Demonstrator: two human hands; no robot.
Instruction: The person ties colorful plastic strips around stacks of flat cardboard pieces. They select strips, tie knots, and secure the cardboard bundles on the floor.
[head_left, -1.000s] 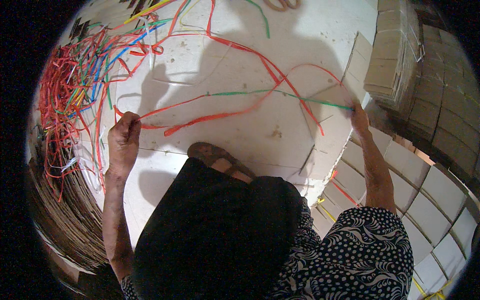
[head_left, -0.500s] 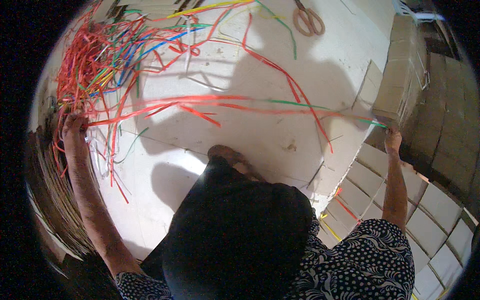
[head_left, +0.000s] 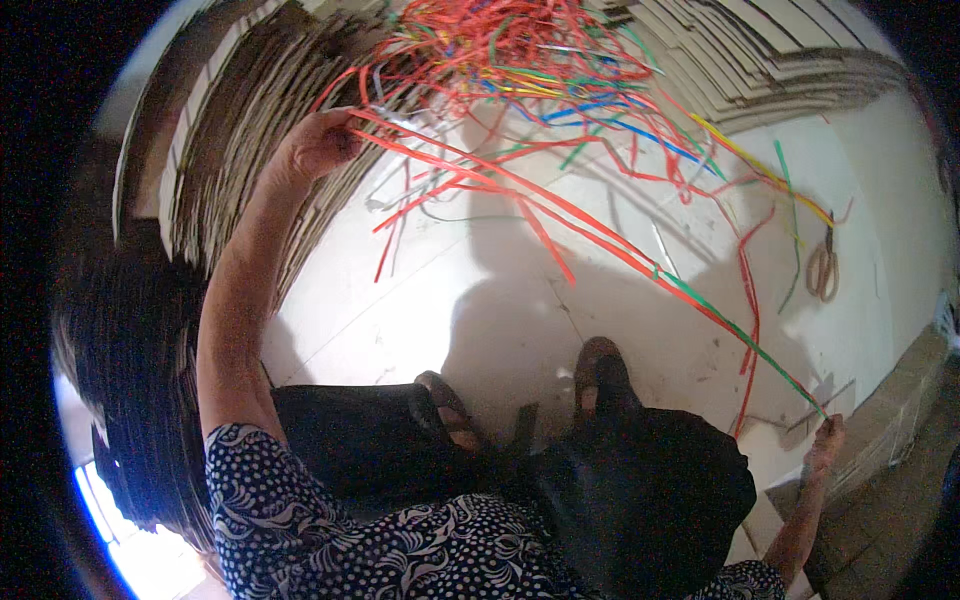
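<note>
Red plastic strips (head_left: 570,219) run in a long, nearly taut line between my two hands, with a green strip (head_left: 745,340) along their right part. My left hand (head_left: 322,146), raised at the upper left beside stacked cardboard, is closed on the red end. At the lower right, my right hand (head_left: 826,442) pinches the other end, where the green strip shows. Shorter red strips (head_left: 548,243) cross or hang near the left part of the line. Behind the left hand lies a tangled heap of strips (head_left: 500,45), mostly red, with blue, yellow and green among them.
Tall stacks of flat cardboard (head_left: 230,120) rise at the left, with more cardboard sheets (head_left: 740,60) at the far right. Scissors (head_left: 823,272) with tan handles lie on the pale floor (head_left: 390,310). A cardboard box edge (head_left: 890,420) stands beside my right hand.
My view has turned left, so the heap now sits at the top centre and the scissors farther right. Both hands keep the strips stretched; the line now slants down to the right.
</note>
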